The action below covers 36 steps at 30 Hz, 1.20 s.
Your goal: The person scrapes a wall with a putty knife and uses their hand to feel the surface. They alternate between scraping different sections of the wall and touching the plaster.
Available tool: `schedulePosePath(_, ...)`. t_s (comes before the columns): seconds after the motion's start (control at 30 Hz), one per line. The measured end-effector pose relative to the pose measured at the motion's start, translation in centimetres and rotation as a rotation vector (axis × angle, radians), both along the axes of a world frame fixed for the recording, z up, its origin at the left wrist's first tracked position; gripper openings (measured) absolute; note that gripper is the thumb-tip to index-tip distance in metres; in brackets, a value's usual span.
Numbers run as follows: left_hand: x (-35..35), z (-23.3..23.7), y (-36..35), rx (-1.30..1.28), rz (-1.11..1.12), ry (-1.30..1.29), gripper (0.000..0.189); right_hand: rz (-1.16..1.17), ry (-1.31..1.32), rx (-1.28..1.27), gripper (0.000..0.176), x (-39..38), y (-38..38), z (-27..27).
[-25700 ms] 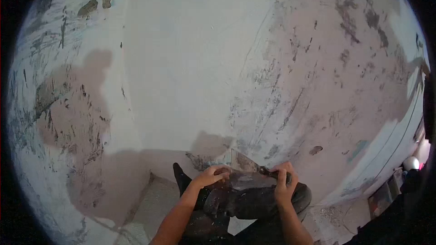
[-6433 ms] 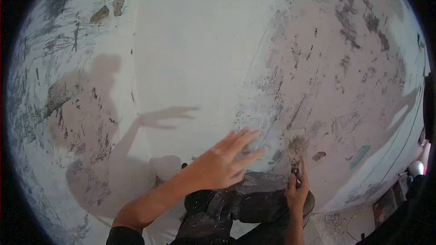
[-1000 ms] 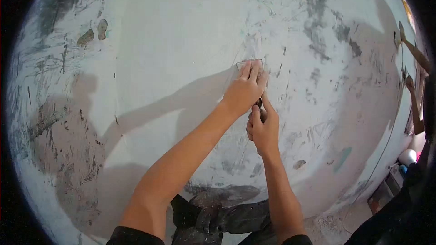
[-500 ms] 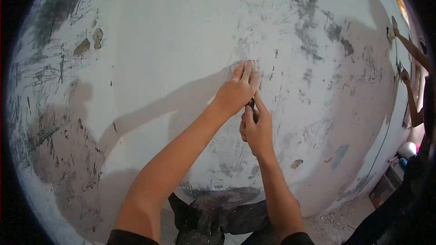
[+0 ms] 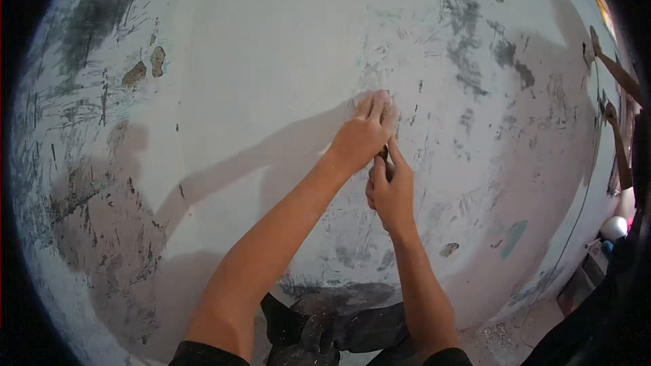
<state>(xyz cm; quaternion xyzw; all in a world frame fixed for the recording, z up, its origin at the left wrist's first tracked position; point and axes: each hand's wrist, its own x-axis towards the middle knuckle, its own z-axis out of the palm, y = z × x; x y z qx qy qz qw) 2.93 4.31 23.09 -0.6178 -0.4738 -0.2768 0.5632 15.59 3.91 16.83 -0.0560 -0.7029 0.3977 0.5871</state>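
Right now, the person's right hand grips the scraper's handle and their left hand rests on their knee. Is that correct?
Not quite: the left hand is not on the knee. The head view shows it up at the wall, fingers laid over the scraper's blade end. The right hand does grip the scraper's handle.

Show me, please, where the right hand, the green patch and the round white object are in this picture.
Right hand (image 5: 394, 191): head view, on the back of the hand.
Green patch (image 5: 515, 238): head view, middle of the patch on the wall.
Round white object (image 5: 614, 228): head view, on its front.
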Motion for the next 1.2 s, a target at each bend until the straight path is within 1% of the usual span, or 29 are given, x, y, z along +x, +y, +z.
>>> schedulePosePath(0.03, 0.2, -0.3, -0.4, -0.066, -0.024, -0.039, 0.044, -0.030, -0.042, 0.026, 0.050, 0.1, 0.1, -0.3)
schedulePosePath(0.07, 0.1, -0.6, -0.4, -0.069, -0.021, -0.047, 0.044, -0.026, -0.050, 0.023, 0.050, -0.2, 0.1, -0.6)
schedulePosePath(0.13, 0.3, -0.5, -0.1, -0.026, -0.028, -0.051, 0.044, -0.058, 0.000, 0.006, 0.050, -0.7, 0.4, -0.5)
schedulePosePath(0.17, 0.5, -0.6, 0.1, -0.027, -0.033, -0.050, 0.044, -0.014, 0.018, 0.006, 0.050, -0.5, 0.5, -0.4)
schedulePosePath(0.2, 0.8, -0.7, 0.0, -0.020, -0.019, -0.055, 0.044, -0.015, 0.018, 0.006, 0.050, -0.1, 0.3, -0.3)
schedulePosePath(0.27, 0.6, -0.2, -0.1, -0.009, 0.003, -0.055, 0.044, -0.048, -0.063, 0.020, 0.050, 0.6, -0.2, 0.2)
schedulePosePath(0.33, 0.3, 0.2, 0.5, 0.028, -0.023, -0.030, 0.043, -0.033, -0.050, 0.006, 0.049, 0.3, 0.0, 1.1)
schedulePosePath(0.4, 0.7, -0.7, 0.9, 0.003, -0.047, -0.040, 0.042, -0.030, -0.021, 0.047, 0.050, 0.5, -0.1, 0.4)
schedulePosePath(0.43, 0.4, -0.6, 0.5, 0.016, -0.051, -0.036, 0.041, -0.013, -0.025, -0.010, 0.051, 0.6, -0.4, 0.2)
schedulePosePath(0.53, 0.1, 0.4, 0.5, 0.033, -0.022, -0.021, 0.039, 0.012, -0.010, -0.026, 0.051, 0.3, -0.4, 1.0)
schedulePosePath(0.57, 0.1, 0.2, 0.6, 0.048, -0.022, 0.009, 0.040, -0.061, 0.008, 0.034, 0.050, -0.3, 0.7, 0.2)
schedulePosePath(0.6, 0.3, -0.5, 0.4, 0.033, -0.031, 0.007, 0.040, -0.069, 0.006, 0.019, 0.050, 0.1, 0.4, -0.3)
schedulePosePath(0.67, 0.3, -0.2, -0.1, 0.015, -0.027, -0.014, 0.041, -0.021, -0.012, 0.016, 0.050, 0.2, -0.1, 0.1)
schedulePosePath(0.7, 0.1, 0.3, 0.1, 0.053, -0.039, 0.020, 0.041, -0.075, 0.019, 0.086, 0.050, -0.5, 0.5, 0.3)
schedulePosePath(0.73, 0.1, 0.5, 0.4, 0.060, -0.043, 0.025, 0.041, -0.080, 0.023, 0.093, 0.050, -0.7, 0.8, 0.4)
schedulePosePath(0.8, 0.2, -0.1, 0.7, 0.039, -0.035, -0.007, 0.039, 0.043, 0.040, 0.016, 0.051, -0.7, 0.7, -0.2)
schedulePosePath(0.83, -0.1, 0.2, 0.8, 0.046, -0.031, 0.000, 0.039, 0.047, 0.048, 0.024, 0.051, -0.8, 0.6, 0.0)
schedulePosePath(0.93, -0.3, 0.9, 1.0, 0.055, -0.013, 0.066, 0.039, -0.045, -0.009, 0.012, 0.051, -0.4, 0.6, 0.7)
schedulePosePath(1.0, -0.5, 1.2, 0.7, 0.049, -0.054, 0.041, 0.041, 0.057, 0.017, 0.017, 0.052, -0.4, 0.1, 1.1)
schedulePosePath(1.03, -0.1, 0.9, 0.2, -0.049, -0.042, -0.026, 0.040, 0.083, -0.010, -0.028, 0.053, 0.3, -0.5, 1.1)
schedulePosePath(1.07, -0.1, 0.7, -0.2, -0.045, -0.034, -0.020, 0.040, 0.090, -0.004, -0.024, 0.053, 0.4, -0.4, 0.8)
schedulePosePath(1.13, -0.4, 0.3, -0.1, -0.037, 0.002, 0.077, 0.038, 0.040, -0.038, -0.055, 0.052, 0.4, -0.2, 0.2)
schedulePosePath(1.2, -0.5, 0.4, 0.3, 0.010, 0.003, 0.081, 0.036, 0.045, -0.031, -0.045, 0.052, -0.1, 0.1, 0.3)
